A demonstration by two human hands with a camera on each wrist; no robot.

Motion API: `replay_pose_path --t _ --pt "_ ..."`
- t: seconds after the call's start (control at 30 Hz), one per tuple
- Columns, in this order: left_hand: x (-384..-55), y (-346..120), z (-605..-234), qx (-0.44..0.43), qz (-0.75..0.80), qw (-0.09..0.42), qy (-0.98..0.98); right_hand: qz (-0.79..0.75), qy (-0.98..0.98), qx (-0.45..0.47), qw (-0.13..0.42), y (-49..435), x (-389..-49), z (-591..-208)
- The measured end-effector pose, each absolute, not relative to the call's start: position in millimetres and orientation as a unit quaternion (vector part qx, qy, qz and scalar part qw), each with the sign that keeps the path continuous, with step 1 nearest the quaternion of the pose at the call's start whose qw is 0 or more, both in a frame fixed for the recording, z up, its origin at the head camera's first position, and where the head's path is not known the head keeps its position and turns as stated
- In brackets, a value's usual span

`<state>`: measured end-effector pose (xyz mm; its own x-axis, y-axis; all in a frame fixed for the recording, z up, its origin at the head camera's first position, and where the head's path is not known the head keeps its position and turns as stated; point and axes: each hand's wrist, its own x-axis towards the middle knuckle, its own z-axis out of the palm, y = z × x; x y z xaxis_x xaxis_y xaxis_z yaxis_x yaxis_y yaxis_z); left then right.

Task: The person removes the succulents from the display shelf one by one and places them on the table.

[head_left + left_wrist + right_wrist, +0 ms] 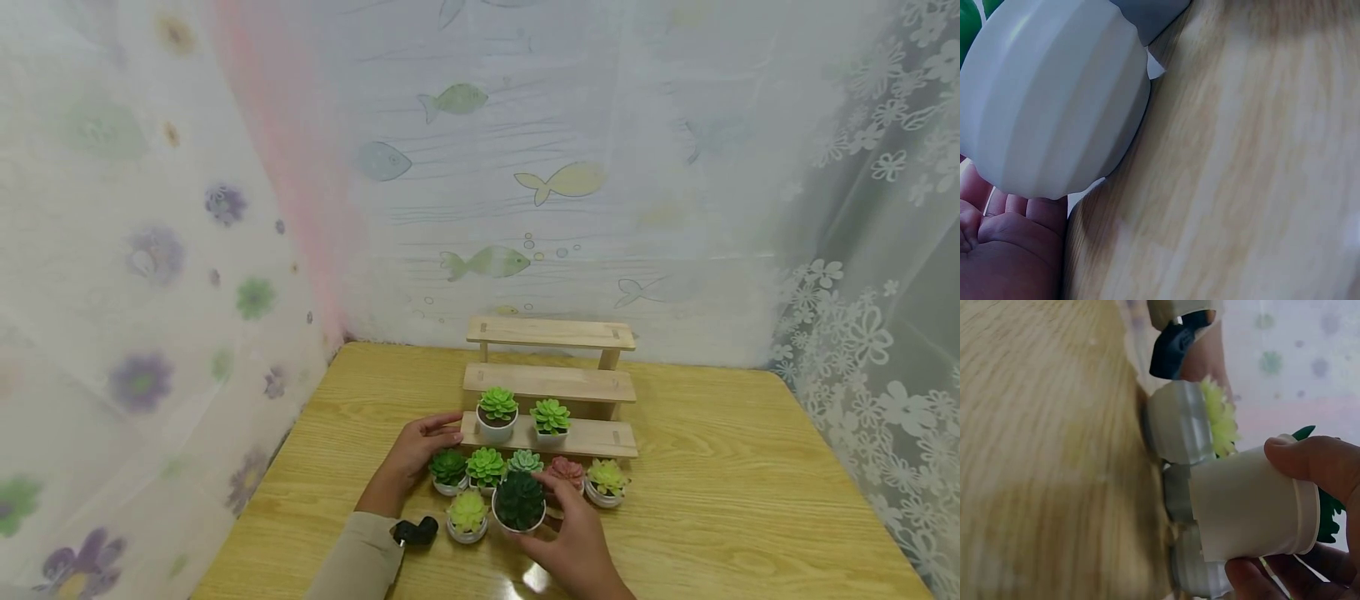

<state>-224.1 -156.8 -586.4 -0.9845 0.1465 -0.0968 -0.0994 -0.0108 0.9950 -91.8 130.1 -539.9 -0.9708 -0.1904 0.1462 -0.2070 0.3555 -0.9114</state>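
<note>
My right hand (573,533) grips a dark green potted succulent (520,502) by its white pot, thumb on one side and fingers on the other. The right wrist view shows that white pot (1250,503) held off the tabletop. My left hand (416,454) rests at the left end of the lowest step of a wooden tiered stand (551,381), fingers fairly straight. Beside it stands another green succulent (448,467); in the left wrist view a ribbed white pot (1054,94) hides part of the left fingers (1016,205).
Two bright green succulents, one in a round pot (497,425) and one in a square pot (552,421), stand on the lowest step. Before the stand sit several more, including a red one (566,472) and a yellow-green one (467,512). Patterned curtains (570,250) surround the table (720,483).
</note>
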Motion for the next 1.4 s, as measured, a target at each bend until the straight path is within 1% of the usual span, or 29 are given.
replay_pose_path --t 0.23,0.5,0.77,0.87,1.07,1.4 --pt "-222.8 -156.7 -585.6 0.019 0.71 0.087 0.699 0.535 -0.835 0.129 0.012 129.4 -91.2 -544.0" --pt "-223.1 -156.9 -586.0 0.02 0.71 0.093 0.698 0.489 -0.861 0.132 0.052 127.2 -90.6 -549.8" --pt "-222.9 -156.4 -585.6 0.016 0.709 0.089 0.7 0.507 -0.852 0.127 0.021 126.1 -89.7 -555.6" --pt "-223.1 -156.7 -586.1 0.017 0.709 0.089 0.7 0.507 -0.852 0.128 0.018 126.7 -89.6 -557.8" --pt "-223.7 -156.4 -586.7 0.016 0.71 0.088 0.698 0.498 -0.856 0.133 0.026 127.2 -89.8 -560.1" --pt "-223.3 -156.3 -586.6 0.01 0.71 0.087 0.699 0.449 -0.881 0.138 0.055 125.7 -89.4 -561.2"
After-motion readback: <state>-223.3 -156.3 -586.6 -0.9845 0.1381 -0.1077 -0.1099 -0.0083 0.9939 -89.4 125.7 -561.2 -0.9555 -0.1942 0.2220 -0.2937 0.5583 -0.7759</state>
